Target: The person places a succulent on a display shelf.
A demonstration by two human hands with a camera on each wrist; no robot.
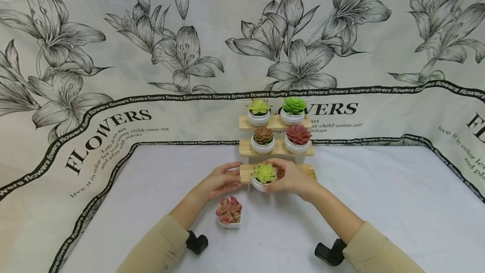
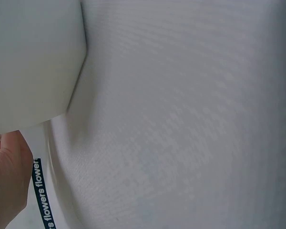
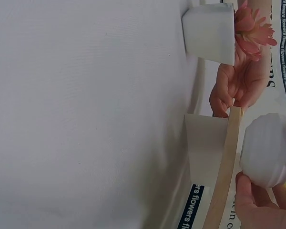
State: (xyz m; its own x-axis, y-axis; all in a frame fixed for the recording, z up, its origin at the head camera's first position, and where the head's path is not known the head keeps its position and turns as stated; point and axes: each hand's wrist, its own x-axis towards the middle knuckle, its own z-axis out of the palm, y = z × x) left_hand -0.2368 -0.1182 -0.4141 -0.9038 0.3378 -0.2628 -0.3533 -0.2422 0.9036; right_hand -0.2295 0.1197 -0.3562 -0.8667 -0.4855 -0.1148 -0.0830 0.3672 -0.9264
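My right hand grips the white round pot of a yellow-green artificial succulent. It is at the lowest board of a three-tier wooden display stand. In the right wrist view, a narrow gap shows between this pot and the board. My left hand holds the left end of that board, its fingertips partly hidden. A pink succulent in a squarish white pot stands on the table near my left wrist; that pot fills the left wrist view's upper left corner.
On the top tier are a yellow-green succulent and a bright green one. The middle tier bears a brown succulent and a dark red one. A flower-printed cloth hangs behind the white table.
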